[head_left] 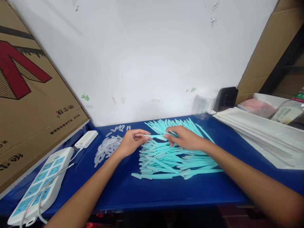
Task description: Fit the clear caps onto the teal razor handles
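Between my two hands a slim turquoise eyebrow razor point(156, 136) lies level above a pile of similar ones. My left hand point(132, 141) pinches its left end between thumb and fingers. At its right end, my right hand point(184, 136) is closed with thumb and forefinger; a second turquoise handle shows by its fingers. The pile of turquoise razors point(161, 160) spreads below the hands, many with whitish, see-through covered ends. Behind the right hand more razors point(171, 123) lie fanned out. Small translucent caps point(108, 147) form a heap left of my left hand.
A blue-covered table point(147, 193) bears everything. On the left are a white power strip point(42, 183) with cables, a white adapter point(86, 138) and a large cardboard box point(35, 95). Toward the right stand a clear plastic jar point(204, 106), a black object point(228, 98) and stacked white bags point(263, 136).
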Demonstrator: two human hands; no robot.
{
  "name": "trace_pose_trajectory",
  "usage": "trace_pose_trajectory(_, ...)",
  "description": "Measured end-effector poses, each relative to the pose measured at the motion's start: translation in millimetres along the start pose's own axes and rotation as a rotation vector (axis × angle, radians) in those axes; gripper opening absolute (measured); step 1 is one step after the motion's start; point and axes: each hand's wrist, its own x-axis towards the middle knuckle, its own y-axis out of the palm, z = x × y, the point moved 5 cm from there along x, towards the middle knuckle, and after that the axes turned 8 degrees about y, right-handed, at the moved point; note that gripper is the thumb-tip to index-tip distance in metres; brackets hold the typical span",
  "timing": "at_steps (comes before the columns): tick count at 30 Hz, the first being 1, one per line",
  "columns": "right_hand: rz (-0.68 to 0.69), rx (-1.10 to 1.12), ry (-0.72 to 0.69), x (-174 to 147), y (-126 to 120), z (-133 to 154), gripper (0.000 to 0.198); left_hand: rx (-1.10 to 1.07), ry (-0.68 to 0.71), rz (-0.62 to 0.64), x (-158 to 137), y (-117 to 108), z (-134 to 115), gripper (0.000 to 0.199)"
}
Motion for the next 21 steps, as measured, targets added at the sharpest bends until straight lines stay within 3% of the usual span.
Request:
trace_pose_trajectory(11,0.038,0.093,0.027,-0.4,0.6,2.0,0.050,0.069,0.031,0.110,-1.1,7.0,-4.2,0.036)
trace_pose_trajectory(21,0.117,0.093,0.021,-0.2,8.7,1.7,0.046,0.162,0.109,0.052,-4.9,15.1,-16.9,0.043)
